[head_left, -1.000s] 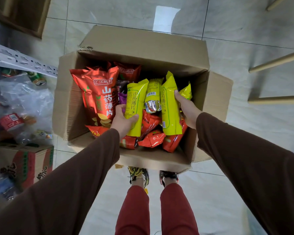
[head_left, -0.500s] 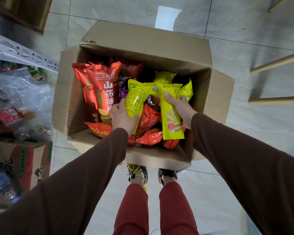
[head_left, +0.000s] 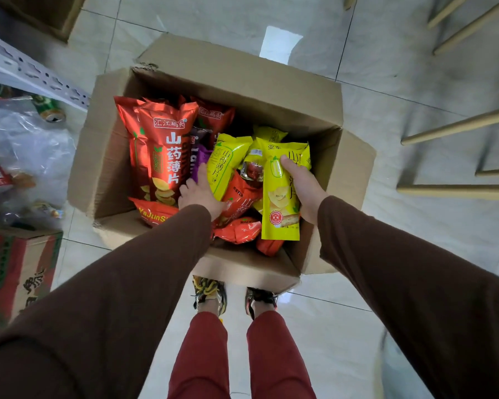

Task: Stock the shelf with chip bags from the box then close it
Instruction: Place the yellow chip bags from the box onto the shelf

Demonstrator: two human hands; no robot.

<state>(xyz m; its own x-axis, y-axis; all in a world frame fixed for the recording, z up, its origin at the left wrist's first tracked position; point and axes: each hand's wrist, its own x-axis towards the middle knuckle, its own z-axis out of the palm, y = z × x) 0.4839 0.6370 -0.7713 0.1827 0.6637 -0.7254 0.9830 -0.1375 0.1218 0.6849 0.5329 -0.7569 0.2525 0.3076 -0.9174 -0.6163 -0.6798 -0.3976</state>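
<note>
Both hands are down in the open cardboard box point(head_left: 242, 82) on the floor. Since a second ago the right-hand yellow bag point(head_left: 280, 203) has turned from edge-on to face-up and sits slightly higher in the box; the left-hand yellow bag point(head_left: 225, 168) has tilted a bit toward 1 o'clock. Reads as both bags starting to lift out, so the stocking step is under way, nothing on the shelf from this pair yet.

Right hand point(head_left: 306, 191): grip clamped on its yellow bag, thumb across the front, fingers wrapped behind the 3 o'clock edge. Bag lies directly under and to 9 o'clock of the palm, long axis running 12 to 6.

Left hand point(head_left: 200, 194): grip closed around the lower end of the other yellow bag, which sticks up toward 1 o'clock from the hand. Fingers mostly hidden behind the bag.

Big orange bags point(head_left: 162, 151) stand at 9 o'clock of the left hand, untouched; smaller orange ones point(head_left: 238, 230) lie at the box's 6 o'clock side. Shelf rail point(head_left: 32, 73) sits at 10 o'clock of the box, well apart. Box flaps open; closing comes later.
</note>
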